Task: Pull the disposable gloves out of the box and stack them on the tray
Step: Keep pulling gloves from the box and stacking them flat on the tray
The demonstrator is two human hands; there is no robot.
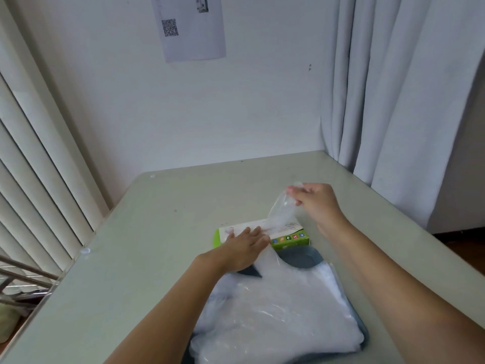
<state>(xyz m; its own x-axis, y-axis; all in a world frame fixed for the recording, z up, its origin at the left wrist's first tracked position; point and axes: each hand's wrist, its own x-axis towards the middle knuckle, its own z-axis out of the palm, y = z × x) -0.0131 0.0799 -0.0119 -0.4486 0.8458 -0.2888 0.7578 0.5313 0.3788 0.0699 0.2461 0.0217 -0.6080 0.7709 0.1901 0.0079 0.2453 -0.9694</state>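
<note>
A green and white glove box (290, 239) lies flat on the table beyond the tray. My left hand (245, 248) rests flat on the box top, fingers straight, holding it down. My right hand (313, 199) is raised above the box and pinches the top of a clear plastic glove (279, 211), which stretches down into the box opening. In front of the box sits a dark blue-grey tray (301, 258), mostly covered by a loose pile of clear gloves (278, 313).
The pale green table (147, 245) meets a white wall at the back. Vertical blinds hang on the left and a grey curtain (388, 101) on the right. A paper with a QR code (189, 27) is stuck on the wall.
</note>
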